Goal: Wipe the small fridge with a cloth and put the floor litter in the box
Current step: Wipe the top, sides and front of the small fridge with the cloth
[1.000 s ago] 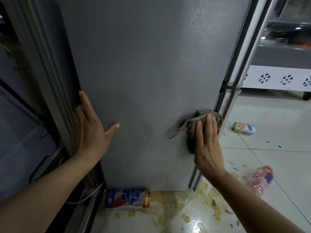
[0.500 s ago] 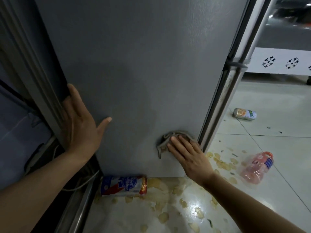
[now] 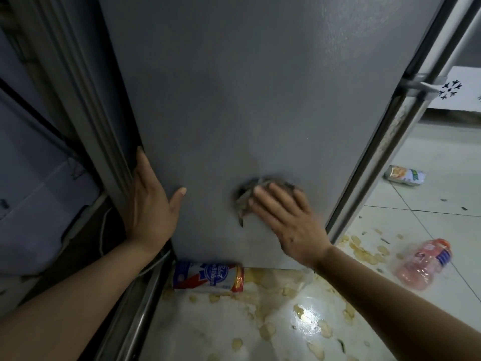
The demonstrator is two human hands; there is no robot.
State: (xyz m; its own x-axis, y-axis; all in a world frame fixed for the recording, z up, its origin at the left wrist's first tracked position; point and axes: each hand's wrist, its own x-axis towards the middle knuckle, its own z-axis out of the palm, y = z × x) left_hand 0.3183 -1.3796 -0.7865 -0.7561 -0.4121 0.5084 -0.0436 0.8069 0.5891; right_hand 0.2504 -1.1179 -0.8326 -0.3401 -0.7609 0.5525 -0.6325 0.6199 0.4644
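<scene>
The grey side of the small fridge (image 3: 234, 100) fills the middle of the view. My right hand (image 3: 289, 220) presses a crumpled grey cloth (image 3: 246, 195) flat against its lower part with straight fingers. My left hand (image 3: 151, 204) rests open on the fridge's left edge, thumb spread on the panel. On the floor lie a blue, white and red can (image 3: 208, 276) at the fridge's foot, a pink plastic bottle (image 3: 424, 264) to the right, and another can (image 3: 404, 175) farther back. Yellowish crumbs (image 3: 270, 285) are scattered over the tiles. The box is not in view.
A metal rail (image 3: 135, 321) and a white cable (image 3: 104, 230) run along the dark gap left of the fridge. A white panel with black flower marks (image 3: 453, 92) stands at the far right. White floor tiles (image 3: 442, 204) stretch to the right.
My right hand has slid the cloth down the fridge side from near the right edge, then left towards the middle. My left hand has stayed on the left edge.
</scene>
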